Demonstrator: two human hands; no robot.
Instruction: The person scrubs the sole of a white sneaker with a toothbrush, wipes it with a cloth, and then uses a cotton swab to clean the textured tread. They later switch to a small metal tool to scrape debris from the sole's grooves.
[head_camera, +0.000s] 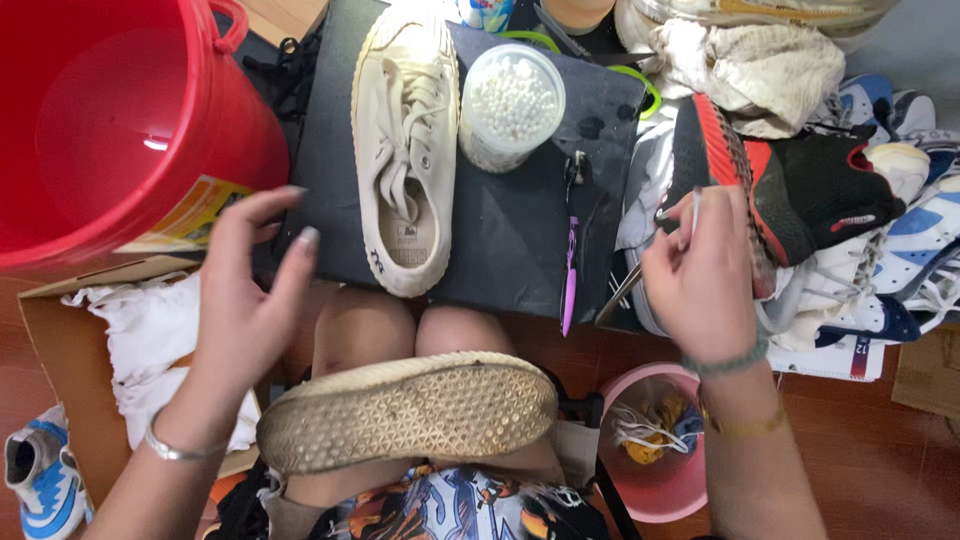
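Observation:
A cream canvas sneaker (408, 150) lies upright on a black board (520, 230) across my knees. Its mate lies sole-up on my lap, showing a dirty patterned sole (410, 410). My left hand (240, 290) hovers open over the board's left edge, fingers spread, holding nothing, just left of the upright sneaker. My right hand (700, 270) is closed on a thin white cotton swab (694, 210) at the board's right edge. A round clear tub of cotton swabs (512, 105) stands next to the upright sneaker. A purple-handled tool (570, 270) lies on the board.
A big red bucket (120, 130) fills the upper left. A cardboard box with white cloth (130, 330) sits at left. A pile of sneakers, one black and red (790, 185), lies at right. A pink bowl (650, 430) with laces is below my right wrist.

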